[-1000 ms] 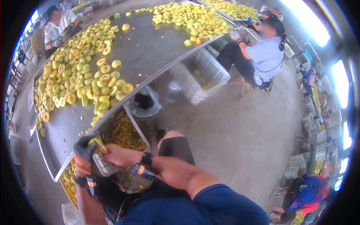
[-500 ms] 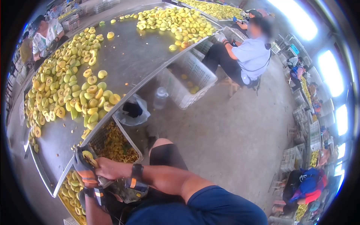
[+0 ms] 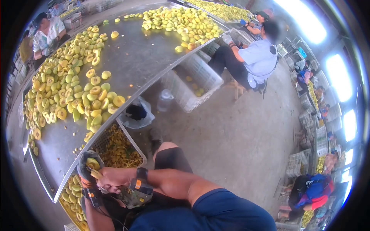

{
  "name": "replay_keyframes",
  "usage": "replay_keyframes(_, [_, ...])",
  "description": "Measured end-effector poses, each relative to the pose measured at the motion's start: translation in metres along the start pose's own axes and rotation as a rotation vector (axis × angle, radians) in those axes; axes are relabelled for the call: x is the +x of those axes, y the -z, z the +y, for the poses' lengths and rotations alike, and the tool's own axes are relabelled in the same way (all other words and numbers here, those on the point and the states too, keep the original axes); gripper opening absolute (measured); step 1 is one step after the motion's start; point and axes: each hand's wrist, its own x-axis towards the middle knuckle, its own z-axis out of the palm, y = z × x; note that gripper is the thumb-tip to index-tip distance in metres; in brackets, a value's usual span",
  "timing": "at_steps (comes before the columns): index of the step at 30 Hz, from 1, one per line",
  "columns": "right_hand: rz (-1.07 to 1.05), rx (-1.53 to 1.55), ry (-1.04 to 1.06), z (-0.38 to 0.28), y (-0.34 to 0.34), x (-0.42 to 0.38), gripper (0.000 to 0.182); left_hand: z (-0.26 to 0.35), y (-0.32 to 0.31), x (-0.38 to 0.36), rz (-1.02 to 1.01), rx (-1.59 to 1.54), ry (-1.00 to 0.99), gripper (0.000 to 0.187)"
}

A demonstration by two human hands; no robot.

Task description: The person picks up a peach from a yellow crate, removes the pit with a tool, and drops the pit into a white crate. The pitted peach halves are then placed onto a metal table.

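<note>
My left hand [image 3: 85, 169], in a grey and orange glove, is closed around a halved yellow-green fruit [image 3: 92, 162], apricot- or plum-like, at the metal table's near edge. Bare and curled, my right hand [image 3: 115, 179] grips a small tool with a tan handle [image 3: 96, 174], its tip against or just beside the fruit's cut face. The tool's working end is too small to make out. Just beyond my hands, below the table edge, a crate [image 3: 142, 156] holds brown-yellow scraps. Beside my left forearm, more fruit halves [image 3: 72, 196] fill a yellow container.
Piles of fruit halves [image 3: 73, 88] lie on the metal table [image 3: 127, 57]. Beneath its edge are a plastic-lined bucket [image 3: 137, 115], a clear jug [image 3: 165, 101] and a white crate [image 3: 200, 86]. A co-worker [image 3: 256, 57] sits further along; another person [image 3: 46, 36] is across the table.
My right hand has turned, and the tan tool handle now shows at the fruit. The left glove has tilted, bringing the fruit's cut face upward.
</note>
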Motion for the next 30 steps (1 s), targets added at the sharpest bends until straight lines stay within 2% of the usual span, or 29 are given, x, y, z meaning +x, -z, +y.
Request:
replay_keyframes(1, [-0.032,0.028,-0.011,-0.002,-0.001,0.000,0.015,0.002,0.014,0.005,-0.084,0.241,-0.132,0.029])
replay_keyframes(4, [0.029,-0.120,0.050,0.002,0.002,0.003,0.016,-0.003,0.025,0.015,-0.014,0.578,-0.359,0.030])
replay_keyframes(5, [0.071,-0.192,0.067,0.008,0.010,0.009,0.017,-0.002,0.032,0.015,0.018,0.630,-0.384,0.030])
replay_keyframes(7, [0.295,-0.518,0.064,0.024,0.044,0.012,0.021,0.005,0.058,0.009,0.095,0.777,-0.459,0.031])
replay_keyframes(9, [0.464,-0.837,-0.023,0.051,0.072,0.030,0.027,0.013,0.092,-0.006,0.160,0.940,-0.521,0.032])
replay_keyframes(11, [0.407,-1.064,-0.016,0.062,0.082,0.032,0.024,0.019,0.129,-0.013,0.209,1.062,-0.569,0.034])
replay_keyframes(13, [0.415,-1.316,-0.014,0.062,0.088,0.041,0.027,0.025,0.153,-0.027,0.266,0.922,-0.471,0.026])
replay_keyframes(14, [0.486,-1.220,-0.184,0.042,0.056,0.032,0.028,0.026,0.164,-0.041,0.297,0.843,-0.415,0.026])
replay_keyframes(16, [0.537,-1.169,-0.130,0.029,0.032,0.012,0.027,0.027,0.188,-0.075,0.371,0.692,-0.298,0.026])
replay_keyframes(18, [0.573,-1.141,0.009,0.009,0.019,-0.012,0.024,0.025,0.216,-0.115,0.451,0.590,-0.184,0.028])
replay_keyframes(19, [0.658,-1.018,0.011,-0.016,-0.018,-0.036,0.021,0.020,0.229,-0.131,0.487,0.563,-0.139,0.029])
replay_keyframes(20, [0.665,-0.773,0.135,-0.024,-0.010,-0.060,0.016,0.017,0.241,-0.151,0.544,0.705,-0.116,0.026])
replay_keyframes(21, [0.736,-0.607,0.267,-0.035,-0.012,-0.090,0.014,-0.016,0.272,-0.170,0.583,0.693,-0.078,0.024])
replay_keyframes(22, [0.888,-0.598,0.370,-0.040,0.010,-0.120,0.016,-0.034,0.285,-0.188,0.588,0.739,-0.049,0.023])
replay_keyframes(24, [1.060,-0.575,0.625,-0.050,0.033,-0.172,0.016,-0.059,0.296,-0.221,0.559,0.890,0.000,0.022])
replay_keyframes(25, [1.163,-0.612,0.598,-0.045,0.064,-0.202,0.018,-0.072,0.305,-0.233,0.462,1.303,-0.056,0.022])
replay_keyframes(26, [1.264,-0.648,0.566,-0.032,0.096,-0.228,0.019,-0.085,0.304,-0.239,0.498,1.080,0.095,0.022])
replay_keyframes(27, [1.372,-0.687,0.328,-0.011,0.112,-0.244,0.023,-0.096,0.303,-0.246,0.560,0.864,0.234,0.022])
replay_keyframes(28, [1.466,-0.724,0.081,0.016,0.136,-0.265,0.026,-0.084,0.287,-0.252,0.564,0.929,0.294,0.021])
replay_keyframes(29, [1.323,-0.450,0.069,0.063,0.183,-0.291,0.029,-0.112,0.308,-0.267,0.341,1.381,0.127,0.021])
replay_keyframes(30, [1.324,-0.387,-0.128,0.104,0.201,-0.305,0.029,-0.106,0.297,-0.273,0.352,1.139,0.202,0.021])
